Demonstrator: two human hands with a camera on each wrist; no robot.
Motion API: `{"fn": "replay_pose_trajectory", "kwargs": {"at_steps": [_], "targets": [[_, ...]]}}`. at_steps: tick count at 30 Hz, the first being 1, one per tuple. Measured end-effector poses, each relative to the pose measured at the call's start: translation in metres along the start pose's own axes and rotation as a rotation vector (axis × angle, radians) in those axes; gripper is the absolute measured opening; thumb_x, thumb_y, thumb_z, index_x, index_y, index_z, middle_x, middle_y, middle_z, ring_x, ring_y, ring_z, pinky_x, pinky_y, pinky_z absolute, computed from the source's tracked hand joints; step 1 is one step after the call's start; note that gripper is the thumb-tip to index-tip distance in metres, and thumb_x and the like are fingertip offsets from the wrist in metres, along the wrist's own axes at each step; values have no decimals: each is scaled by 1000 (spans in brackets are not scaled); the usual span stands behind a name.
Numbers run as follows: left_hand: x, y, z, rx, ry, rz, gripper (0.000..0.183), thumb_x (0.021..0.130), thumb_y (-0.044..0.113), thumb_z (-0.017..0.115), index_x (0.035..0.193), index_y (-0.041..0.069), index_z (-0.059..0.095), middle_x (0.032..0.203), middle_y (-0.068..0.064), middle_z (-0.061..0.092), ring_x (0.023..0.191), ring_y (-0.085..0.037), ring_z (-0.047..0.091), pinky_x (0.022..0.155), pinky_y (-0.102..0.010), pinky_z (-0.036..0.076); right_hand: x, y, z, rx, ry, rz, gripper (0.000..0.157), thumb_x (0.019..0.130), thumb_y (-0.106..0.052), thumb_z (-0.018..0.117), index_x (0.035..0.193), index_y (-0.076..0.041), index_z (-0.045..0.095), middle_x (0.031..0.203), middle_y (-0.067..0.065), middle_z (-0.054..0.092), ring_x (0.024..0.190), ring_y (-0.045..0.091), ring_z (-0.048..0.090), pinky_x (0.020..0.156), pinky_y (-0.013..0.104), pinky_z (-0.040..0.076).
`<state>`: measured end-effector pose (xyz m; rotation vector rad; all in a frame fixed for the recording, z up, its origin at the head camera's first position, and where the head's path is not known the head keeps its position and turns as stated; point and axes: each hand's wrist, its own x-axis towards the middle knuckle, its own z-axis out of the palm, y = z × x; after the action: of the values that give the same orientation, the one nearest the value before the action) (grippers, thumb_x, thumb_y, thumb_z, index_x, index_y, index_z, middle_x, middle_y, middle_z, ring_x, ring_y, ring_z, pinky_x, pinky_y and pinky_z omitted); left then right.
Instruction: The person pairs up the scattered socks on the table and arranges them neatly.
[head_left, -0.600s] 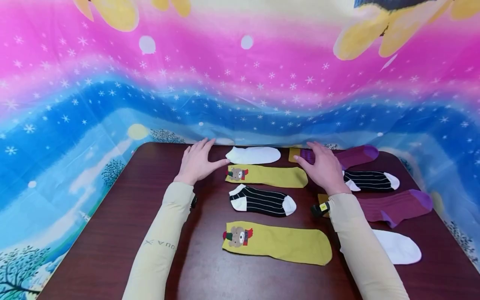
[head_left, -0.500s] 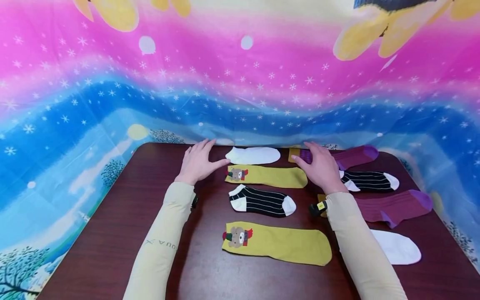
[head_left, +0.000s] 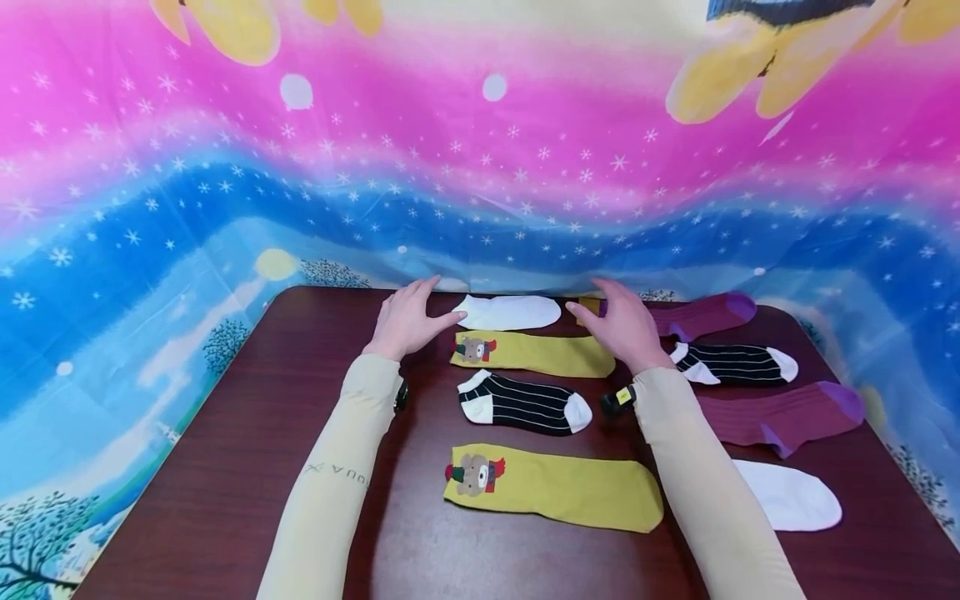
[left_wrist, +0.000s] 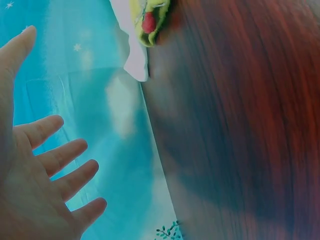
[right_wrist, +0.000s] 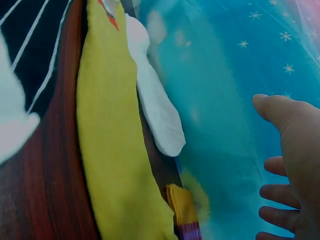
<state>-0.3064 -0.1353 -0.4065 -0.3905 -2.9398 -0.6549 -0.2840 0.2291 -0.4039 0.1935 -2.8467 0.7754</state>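
Observation:
My left hand (head_left: 408, 322), fingers spread, hovers at the far side by the cuff end of a white ankle sock (head_left: 513, 312). In the left wrist view the palm and fingers (left_wrist: 60, 157) hold nothing. Opposite, my right hand (head_left: 628, 327) is held over the far purple sock (head_left: 705, 315), hiding part of it; its mustard cuff (right_wrist: 181, 202) shows in the right wrist view. The right fingers (right_wrist: 280, 195) are apart and bare. Between the hands, nearer me, lies a mustard sock with a bear (head_left: 540, 354).
Toward me lie a black striped sock (head_left: 532, 402) and another mustard bear sock (head_left: 577, 490). On the right are a second striped sock (head_left: 742, 363), a purple sock (head_left: 795, 414) and a white sock (head_left: 798, 498). A printed cloth (head_left: 450, 192) hangs behind the dark wooden table (head_left: 247, 417).
Both hands have drawn inward, the left one moving right and the right one moving left, so the gap between them is smaller. The socks lie where they were.

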Motion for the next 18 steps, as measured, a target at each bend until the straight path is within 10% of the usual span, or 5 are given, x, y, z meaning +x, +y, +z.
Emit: {"fn": "replay_pose_trajectory", "kwargs": {"at_steps": [18], "targets": [[16,8,6,-78,-39,-36,90,91,72,57,159,16,36,159,-11,38,144,-36,36,113,-58,28,17,-18,5,24,-64,-6,84,97,-66,53,152,-3,44,156,20,39,143,43,33,112,60,28]]}}
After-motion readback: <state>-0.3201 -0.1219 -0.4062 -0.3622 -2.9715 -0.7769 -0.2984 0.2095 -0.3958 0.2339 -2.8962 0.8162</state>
